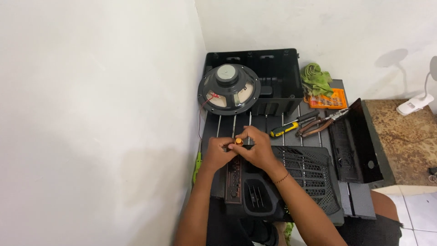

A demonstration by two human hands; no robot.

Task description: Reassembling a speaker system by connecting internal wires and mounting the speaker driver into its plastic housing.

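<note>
My left hand (217, 152) and my right hand (257, 148) meet over the top end of a black speaker front panel (291, 182) lying on a dark slatted table (273, 123). Both pinch a small orange knob (238, 141) between their fingertips. Under the hands runs the panel's brown control strip (233, 180) with small buttons. A round speaker driver (229, 89) with red wires leans against a black plastic cabinet shell (268, 75) at the back.
A yellow-handled screwdriver (284, 129) and red-handled pliers (318, 124) lie beside the panel. An orange bit case (327, 99) and a green cloth (316, 77) sit behind. A black cover piece (353, 141) lies at right. A green tool (197, 166) hangs by the left wall.
</note>
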